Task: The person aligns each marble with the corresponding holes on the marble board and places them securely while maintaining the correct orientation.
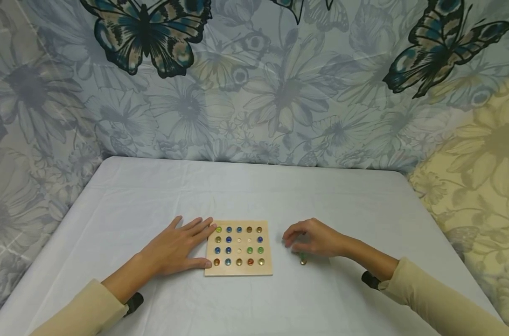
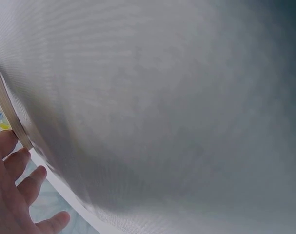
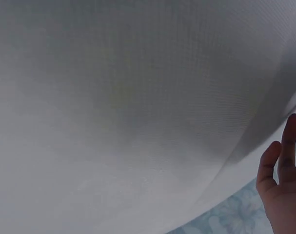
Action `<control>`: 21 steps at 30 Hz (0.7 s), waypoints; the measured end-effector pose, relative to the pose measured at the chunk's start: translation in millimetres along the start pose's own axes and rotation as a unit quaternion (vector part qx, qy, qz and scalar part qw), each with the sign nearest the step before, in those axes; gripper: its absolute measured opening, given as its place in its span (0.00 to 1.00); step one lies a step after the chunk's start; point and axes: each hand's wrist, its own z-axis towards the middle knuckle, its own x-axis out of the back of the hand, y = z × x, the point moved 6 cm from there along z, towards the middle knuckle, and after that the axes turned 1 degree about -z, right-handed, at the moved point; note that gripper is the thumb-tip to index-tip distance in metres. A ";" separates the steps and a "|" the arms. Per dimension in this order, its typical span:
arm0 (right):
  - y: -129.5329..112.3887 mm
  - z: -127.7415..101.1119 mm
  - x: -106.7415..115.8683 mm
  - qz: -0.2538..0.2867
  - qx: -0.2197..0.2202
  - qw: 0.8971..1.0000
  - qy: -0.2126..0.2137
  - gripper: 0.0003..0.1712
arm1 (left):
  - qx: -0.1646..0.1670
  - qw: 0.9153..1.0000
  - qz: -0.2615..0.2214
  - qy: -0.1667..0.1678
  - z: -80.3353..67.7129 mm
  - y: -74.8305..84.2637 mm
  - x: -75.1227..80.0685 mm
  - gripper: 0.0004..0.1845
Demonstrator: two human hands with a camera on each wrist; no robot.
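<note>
A square light-wood board (image 1: 238, 271) lies on the white cloth with rows of glass marbles in its hollows, among them blue, green, amber and reddish ones. Three bare hollows show near its middle. My left hand (image 1: 180, 247) rests against the board's left side, fingers spread and thumb near the lower left corner; in the left wrist view its fingertips touch the board's edge (image 2: 10, 109). To the right of the board, my right hand (image 1: 315, 238) hovers low with loosely bent fingers. Just below it sits an amber marble (image 1: 303, 262), with something green partly hidden behind. Nothing shows between its fingers.
White cloth covers the table (image 1: 153, 186). Behind and beside it hangs fabric (image 1: 288, 93) printed with flowers and butterflies. A black device (image 1: 134, 303) shows at the left wrist and another black device (image 1: 370, 280) at the right.
</note>
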 end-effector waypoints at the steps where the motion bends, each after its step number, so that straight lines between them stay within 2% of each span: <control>1: 1.3 -1.1 -0.1 0.000 0.000 1.000 0.000 0.14 | 0.000 1.000 0.000 0.000 0.1 0.0 0.1 0.49; 14: 4.6 -8.1 -0.3 0.004 0.012 1.000 0.003 0.14 | 0.006 1.000 -0.009 -0.004 0.0 0.8 1.7 0.49; 21: 6.1 -8.8 -2.8 0.008 0.003 1.000 0.000 0.13 | 0.003 1.000 -0.009 -0.003 -0.4 1.0 0.6 0.49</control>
